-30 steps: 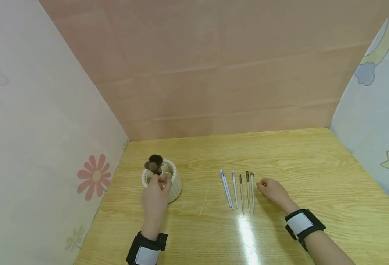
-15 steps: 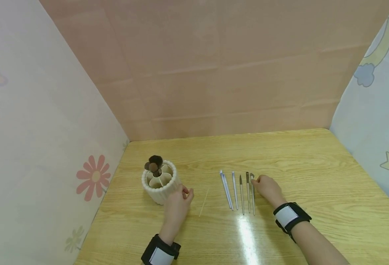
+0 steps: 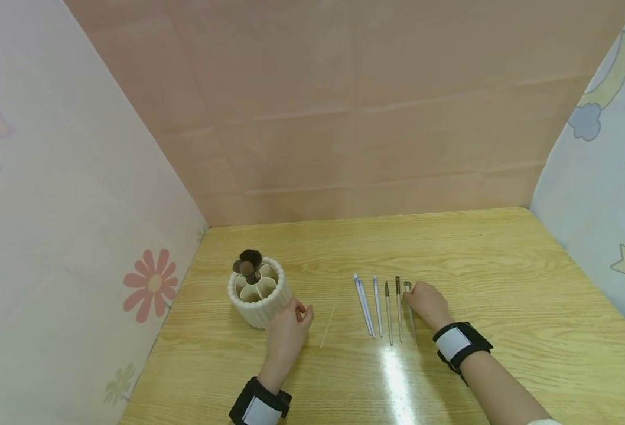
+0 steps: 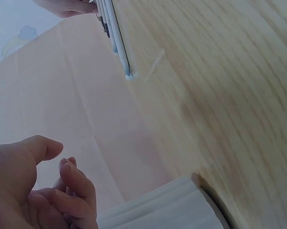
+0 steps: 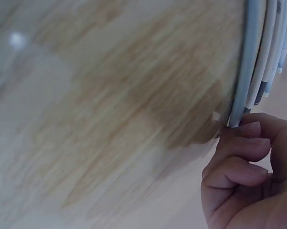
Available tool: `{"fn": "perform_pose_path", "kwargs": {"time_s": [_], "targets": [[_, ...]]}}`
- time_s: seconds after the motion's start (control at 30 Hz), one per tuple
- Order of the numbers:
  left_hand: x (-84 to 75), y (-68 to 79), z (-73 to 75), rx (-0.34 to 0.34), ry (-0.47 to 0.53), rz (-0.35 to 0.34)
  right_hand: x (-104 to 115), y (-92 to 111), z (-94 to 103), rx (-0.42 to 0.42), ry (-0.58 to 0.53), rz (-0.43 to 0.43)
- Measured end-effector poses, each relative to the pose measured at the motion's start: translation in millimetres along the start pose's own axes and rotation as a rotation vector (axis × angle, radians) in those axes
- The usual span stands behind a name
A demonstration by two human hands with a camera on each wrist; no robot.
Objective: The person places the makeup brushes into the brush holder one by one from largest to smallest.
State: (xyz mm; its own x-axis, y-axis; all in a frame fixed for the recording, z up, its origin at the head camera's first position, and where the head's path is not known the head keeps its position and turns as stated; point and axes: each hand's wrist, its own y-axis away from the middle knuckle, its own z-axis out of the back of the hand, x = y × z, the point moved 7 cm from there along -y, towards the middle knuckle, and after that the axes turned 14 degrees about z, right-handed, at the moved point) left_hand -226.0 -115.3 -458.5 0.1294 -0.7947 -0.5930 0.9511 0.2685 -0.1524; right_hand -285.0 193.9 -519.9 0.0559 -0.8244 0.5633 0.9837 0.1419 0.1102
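My right hand (image 3: 427, 304) pinches the rightmost makeup brush (image 3: 412, 327) near its dark head, as the right wrist view also shows with the brush's pale handle (image 5: 247, 57). That brush lies slightly slanted, at the right end of a row of slim brushes (image 3: 389, 319). Beside the cream ribbed brush holder (image 3: 264, 310) is my left hand (image 3: 287, 336), its fingers loosely bent. In the left wrist view nothing is between the thumb and fingers of the left hand (image 4: 47, 191). Several dark fluffy brushes (image 3: 248, 265) stand in one of the holder's compartments.
A thin pale stick or strip (image 3: 328, 324) lies on the wooden table (image 3: 477, 260) between the holder and the brushes. Patterned white walls (image 3: 94, 195) stand at both sides, and a pinkish-brown sheet (image 3: 344, 136) hangs behind.
My left hand has come away from the holder's top to its right front side. My right hand has moved left onto the rightmost brush, whose head has shifted slightly right.
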Motion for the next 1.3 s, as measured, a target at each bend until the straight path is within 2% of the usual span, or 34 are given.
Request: {"fn": "perform_pose_path", "kwargs": {"time_s": [0.1,0.27,0.4,0.57,0.73,0.93,1.03,1.17,1.3], "targets": [[1.0,-0.9,-0.5,0.035,0.033,0.031,0.5,2.1,2.6,-0.004,-0.013,-0.010],[4.2,-4.4,-1.8,0.138,0.119,0.106,4.5,6.1,8.9,-0.015,-0.066,-0.012],[3.1,-6.6,1.9,0.171,0.156,0.124,16.6,10.0,19.8,-0.038,-0.077,0.019],[-5.0,-6.9,8.5,0.160,0.146,0.090,45.9,17.6,36.3,-0.086,-0.074,0.092],[-18.0,-4.3,12.2,0.166,0.147,0.035,84.7,25.1,42.2,-0.132,-0.101,0.189],[-37.2,1.4,9.3,0.268,0.224,-0.040,129.2,36.2,36.1,-0.145,-0.143,0.308],[-44.4,4.0,7.7,0.332,0.277,-0.048,146.2,42.5,31.5,-0.137,-0.182,0.359],[-50.9,6.8,5.9,0.405,0.336,-0.052,161.6,48.8,26.5,-0.133,-0.233,0.416],[-54.0,10.1,3.4,0.450,0.328,-0.068,170.3,50.8,21.3,-0.136,-0.279,0.457]]}}
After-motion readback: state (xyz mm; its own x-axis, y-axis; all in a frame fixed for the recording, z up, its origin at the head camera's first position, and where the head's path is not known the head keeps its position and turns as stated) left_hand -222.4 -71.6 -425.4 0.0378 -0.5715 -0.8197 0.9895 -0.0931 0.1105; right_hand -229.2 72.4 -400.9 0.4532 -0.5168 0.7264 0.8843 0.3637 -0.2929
